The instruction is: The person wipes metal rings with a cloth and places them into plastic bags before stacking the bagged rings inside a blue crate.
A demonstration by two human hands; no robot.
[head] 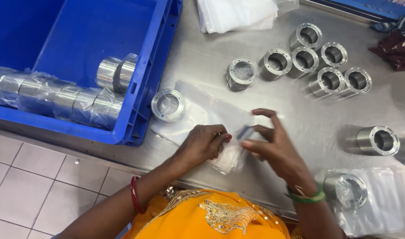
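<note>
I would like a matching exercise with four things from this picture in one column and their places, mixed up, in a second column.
Things:
1. blue crate
2. stack of clear bags
3. dark red cloth
4. clear plastic bag

Places:
A. far right edge of the steel table
B. under the left hand and right hand
C. left side, holding wrapped metal rings
D. top middle of the table

Pairs: 1-C, 2-D, 3-A, 4-B
</note>
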